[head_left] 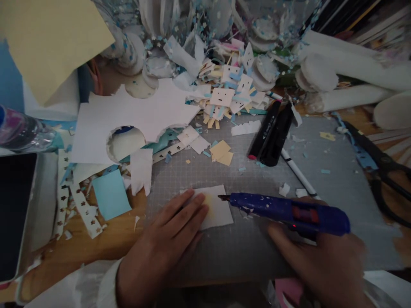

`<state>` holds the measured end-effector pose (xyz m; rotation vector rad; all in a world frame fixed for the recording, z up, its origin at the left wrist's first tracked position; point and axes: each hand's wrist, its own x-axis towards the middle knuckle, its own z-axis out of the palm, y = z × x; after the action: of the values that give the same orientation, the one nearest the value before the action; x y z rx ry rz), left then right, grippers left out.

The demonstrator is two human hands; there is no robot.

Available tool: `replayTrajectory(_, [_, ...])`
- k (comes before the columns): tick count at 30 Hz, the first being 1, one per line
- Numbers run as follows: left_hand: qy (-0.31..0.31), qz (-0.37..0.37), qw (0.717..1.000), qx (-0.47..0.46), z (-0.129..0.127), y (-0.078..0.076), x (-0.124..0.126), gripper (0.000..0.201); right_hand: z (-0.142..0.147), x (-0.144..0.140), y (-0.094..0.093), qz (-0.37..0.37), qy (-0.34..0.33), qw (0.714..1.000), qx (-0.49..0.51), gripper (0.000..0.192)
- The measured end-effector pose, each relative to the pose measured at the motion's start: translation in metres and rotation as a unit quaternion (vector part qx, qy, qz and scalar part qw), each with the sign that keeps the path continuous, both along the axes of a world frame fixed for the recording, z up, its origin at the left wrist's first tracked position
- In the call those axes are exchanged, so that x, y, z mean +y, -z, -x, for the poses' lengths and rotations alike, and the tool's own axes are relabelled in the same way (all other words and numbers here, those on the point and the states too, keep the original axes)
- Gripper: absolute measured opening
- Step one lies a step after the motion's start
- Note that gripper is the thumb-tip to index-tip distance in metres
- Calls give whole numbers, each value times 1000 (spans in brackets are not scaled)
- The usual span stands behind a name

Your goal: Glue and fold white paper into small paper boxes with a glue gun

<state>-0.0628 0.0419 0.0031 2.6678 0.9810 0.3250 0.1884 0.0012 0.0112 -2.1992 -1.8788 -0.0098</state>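
Item 1: your left hand [167,244] lay flat, fingers stretched out and pressed on the left part of a small white card [215,208]; it gripped nothing. The card rested on the grey cutting mat [337,192], near its lower left.

Item 2: your right hand [324,265] was closed round a blue glue gun [289,211], held level, its nozzle pointing to 9 o'clock and touching the card's right edge.

Item 3: two black markers [271,132] lay side by side on the mat at 12 o'clock from the gun, a thin white pen [300,173] just beside them.

Item 4: black scissors [382,171] lay at 3 o'clock, at the mat's edge.

Item 5: a heap of small paper faces [229,92] sat at 12 o'clock beyond the mat.

Item 6: a light blue paper square [111,194] lay on the wooden tabletop [105,241] at 9 o'clock from the card, below a large white sheet [128,115] with a round hole.
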Motion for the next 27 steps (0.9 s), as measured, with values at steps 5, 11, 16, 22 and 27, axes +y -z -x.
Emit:
replayTrajectory(5, [-5, 3, 1000, -4, 0, 2, -1, 35, 2, 1, 1, 19, 9, 1000, -13, 29])
replayTrajectory(11, [-8, 4, 1000, 7, -1, 3, -1, 36, 6, 3, -1, 25, -11, 1000, 13, 23])
replayTrajectory(16, [-6, -7, 1000, 0, -1, 4, 0, 35, 6, 3, 1, 20, -15, 999, 28, 21])
replayTrajectory(22, [-27, -4, 999, -18, -1, 6, -1, 33, 4, 4, 5, 12, -15, 999, 29, 25])
replayTrajectory(27, [-63, 3, 997, -38, -4, 6, -4, 32, 5, 6, 4, 21, -36, 999, 24, 23])
